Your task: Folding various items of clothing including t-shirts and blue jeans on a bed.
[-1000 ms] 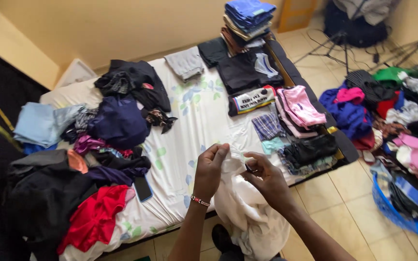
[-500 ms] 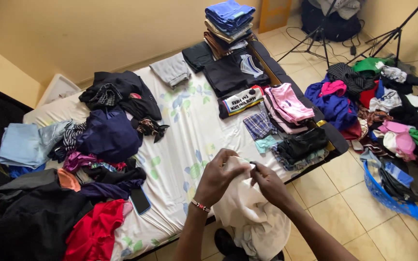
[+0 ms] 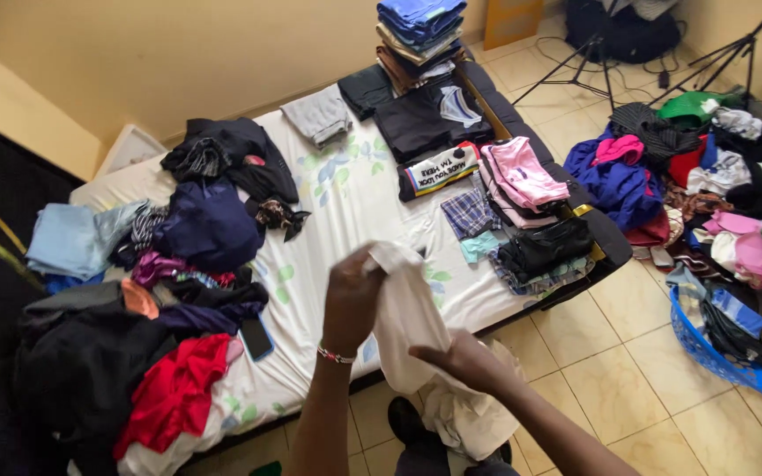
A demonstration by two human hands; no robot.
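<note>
Left hand (image 3: 352,295) and right hand (image 3: 460,360) grip white garment (image 3: 407,317)

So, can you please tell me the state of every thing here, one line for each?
White garment: unfolded, held up over the bed edge.
Left hand: closed on the garment's top.
Right hand: gripping the garment lower down.
Stack of clothes: folded, piled neatly.
Pink clothes: folded, stacked.
Dark heap: unfolded, jumbled.
Phone: lying flat, screen dark.
Blue basket: on the floor, filled with clothes.
</note>
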